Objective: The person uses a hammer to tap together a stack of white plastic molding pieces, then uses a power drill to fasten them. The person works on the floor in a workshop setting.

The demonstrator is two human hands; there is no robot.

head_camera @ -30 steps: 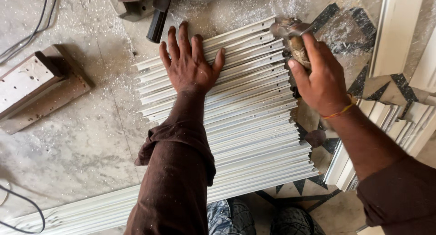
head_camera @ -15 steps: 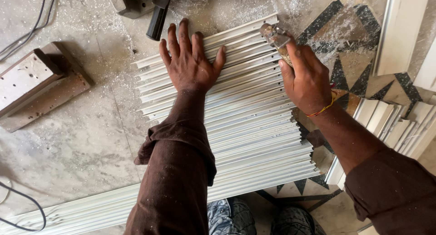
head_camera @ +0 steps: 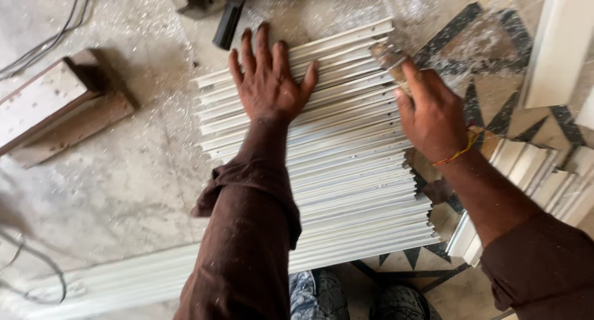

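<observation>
Bare dusty concrete floor [head_camera: 124,178] lies open left of the stack of white cut strips [head_camera: 346,171]. A brown wooden block [head_camera: 55,110] bounds it farther left; a black tool handle [head_camera: 228,24] crowds the stack's top edge, and white trim pieces [head_camera: 544,171] hem the right.

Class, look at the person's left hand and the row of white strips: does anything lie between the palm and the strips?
Nothing visible does. The left hand lies flat, fingers spread, directly on the white strips.
</observation>
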